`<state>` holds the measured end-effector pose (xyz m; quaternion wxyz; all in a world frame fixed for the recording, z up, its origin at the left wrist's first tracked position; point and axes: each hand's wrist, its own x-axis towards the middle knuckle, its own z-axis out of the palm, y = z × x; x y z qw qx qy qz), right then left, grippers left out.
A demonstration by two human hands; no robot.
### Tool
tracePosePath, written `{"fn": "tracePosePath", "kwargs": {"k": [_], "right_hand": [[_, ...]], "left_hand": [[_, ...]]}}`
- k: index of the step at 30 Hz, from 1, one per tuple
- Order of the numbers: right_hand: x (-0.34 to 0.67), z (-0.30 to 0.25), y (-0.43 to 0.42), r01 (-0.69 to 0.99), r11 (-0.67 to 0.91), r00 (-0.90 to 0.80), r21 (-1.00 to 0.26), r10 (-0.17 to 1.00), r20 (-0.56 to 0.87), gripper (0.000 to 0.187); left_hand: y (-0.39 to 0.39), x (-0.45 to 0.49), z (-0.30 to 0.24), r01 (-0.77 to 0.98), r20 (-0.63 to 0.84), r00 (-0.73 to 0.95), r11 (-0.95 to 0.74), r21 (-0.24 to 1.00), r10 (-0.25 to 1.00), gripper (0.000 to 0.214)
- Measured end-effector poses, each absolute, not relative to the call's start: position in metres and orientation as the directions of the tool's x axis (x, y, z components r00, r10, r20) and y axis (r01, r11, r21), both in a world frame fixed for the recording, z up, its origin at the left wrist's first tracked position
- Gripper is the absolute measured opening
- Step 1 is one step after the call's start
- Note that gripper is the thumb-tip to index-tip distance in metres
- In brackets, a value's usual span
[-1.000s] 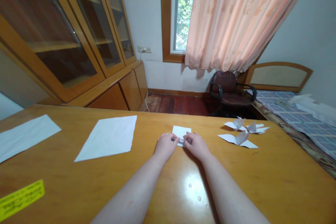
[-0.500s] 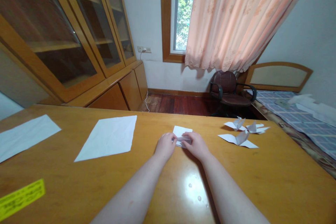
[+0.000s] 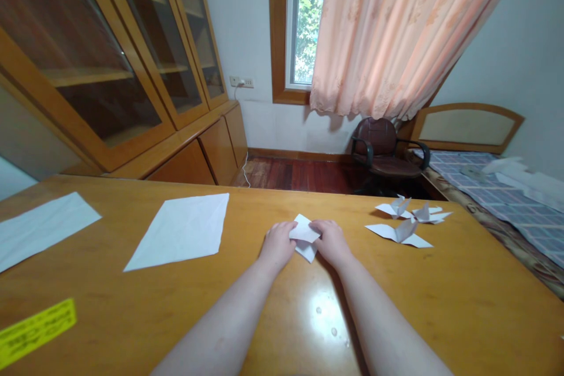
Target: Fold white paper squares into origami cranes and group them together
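A small folded sheet of white paper [image 3: 305,231] lies over the middle of the wooden table, one layer raised above a lower pointed part. My left hand [image 3: 279,241] pinches its left edge between thumb and fingers. On the opposite side, my right hand [image 3: 331,241] grips the right edge, fingers curled behind it. Parts of the fingertips are hidden by the paper.
Several folded white paper cranes [image 3: 402,230] sit to the right. Left of my hands lie a flat white sheet [image 3: 183,232] and another sheet [image 3: 46,229]. A yellow label [image 3: 37,332] is on the table [image 3: 145,329]. Beyond stand a chair [image 3: 379,147] and a bed [image 3: 506,188].
The folded paper has turned so a corner points toward me, and its upper layer now stands raised. Both hands have shifted slightly to its sides.
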<state>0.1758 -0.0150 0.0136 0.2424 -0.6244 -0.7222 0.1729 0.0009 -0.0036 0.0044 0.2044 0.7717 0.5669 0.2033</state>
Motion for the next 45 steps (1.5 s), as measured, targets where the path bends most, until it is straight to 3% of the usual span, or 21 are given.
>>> {"fn": "tracePosePath", "kwargs": {"k": [3, 7, 14, 18, 23, 29, 39, 45], "right_hand": [[0.176, 0.013, -0.015, 0.811, 0.206, -0.155, -0.548, 0.978, 0.137, 0.034], [0.176, 0.014, -0.016, 0.826, 0.226, -0.179, -0.517, 0.974, 0.140, 0.029], [0.172, 0.018, -0.016, 0.896, 0.135, -0.087, -0.423, 0.988, 0.131, 0.026], [0.175, 0.017, -0.015, 0.899, 0.019, 0.027, -0.438, 0.995, 0.101, 0.026], [0.183, 0.015, -0.013, 0.891, -0.207, 0.265, -0.405, 0.960, 0.092, 0.027], [0.187, 0.015, -0.012, 0.879, -0.223, 0.276, -0.421, 0.959, 0.067, 0.028], [0.194, 0.009, -0.010, 0.854, -0.209, 0.282, -0.477, 0.956, 0.086, 0.027], [0.194, 0.009, -0.009, 0.858, -0.201, 0.268, -0.472, 0.960, 0.078, 0.026]], "left_hand": [[-0.002, 0.000, 0.003, 0.799, 0.080, 0.283, -0.281, 0.532, 0.956, 0.048], [-0.002, 0.001, 0.006, 0.807, 0.054, 0.272, -0.258, 0.532, 0.961, 0.036], [-0.005, 0.004, 0.015, 0.843, 0.048, 0.255, -0.246, 0.479, 0.966, 0.021], [-0.008, 0.005, 0.017, 0.782, 0.087, 0.296, -0.294, 0.549, 0.951, 0.028], [-0.014, 0.005, 0.022, 0.619, 0.127, 0.489, -0.446, 0.646, 0.863, 0.038], [-0.019, 0.006, 0.021, 0.508, 0.088, 0.697, -0.577, 0.639, 0.712, 0.070], [-0.012, 0.007, 0.011, 0.639, -0.002, 0.529, -0.397, 0.659, 0.848, 0.065], [-0.009, 0.008, 0.016, 0.637, 0.058, 0.538, -0.451, 0.625, 0.841, 0.048]]}}
